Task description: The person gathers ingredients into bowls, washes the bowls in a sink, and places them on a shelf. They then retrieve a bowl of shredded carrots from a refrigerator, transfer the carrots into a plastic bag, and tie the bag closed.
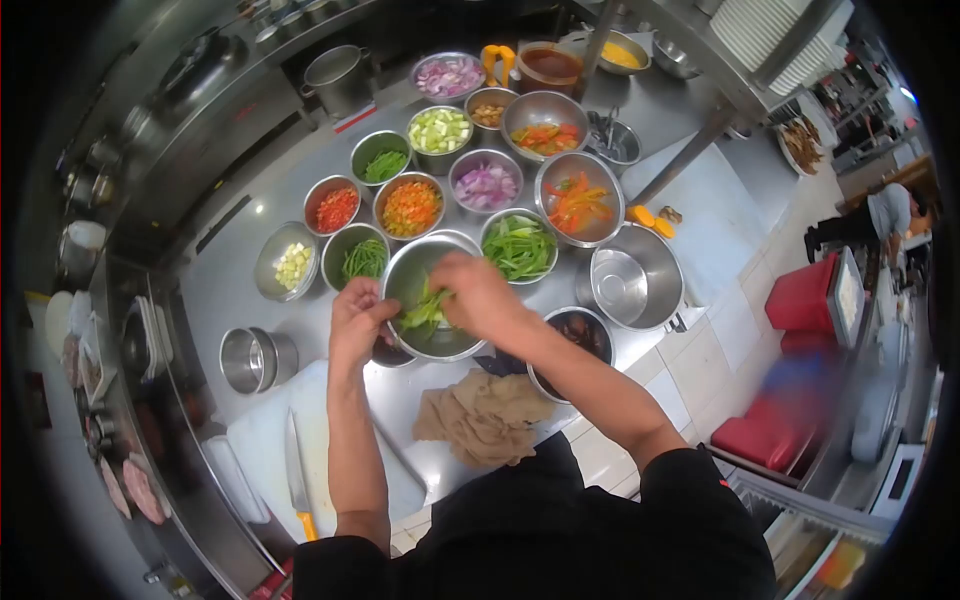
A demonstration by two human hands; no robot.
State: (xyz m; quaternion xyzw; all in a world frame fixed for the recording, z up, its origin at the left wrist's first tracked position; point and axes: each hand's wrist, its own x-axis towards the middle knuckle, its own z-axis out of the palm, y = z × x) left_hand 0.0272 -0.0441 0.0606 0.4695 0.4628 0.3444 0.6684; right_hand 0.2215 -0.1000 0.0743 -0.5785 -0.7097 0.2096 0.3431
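Note:
My left hand [362, 318] grips the left rim of a steel bowl [458, 345] that is tilted above the counter. My right hand [475, 295] is closed over the bowl's inside, with its fingertips on green leafy strips [427, 308]. Close around stand a bowl of sliced green vegetable [518, 246], a bowl of chopped green beans [362, 258], a bowl of diced orange pepper [412, 207] and a bowl of purple onion [485, 183]. A bowl of dark pieces [580, 335] is partly behind my right forearm.
A knife [297, 465] lies on a white cutting board [260, 430] at the lower left. A brown cloth [482, 415] sits at the front edge. An empty pot [635, 280] stands right. A co-worker [885, 215] is at the far right.

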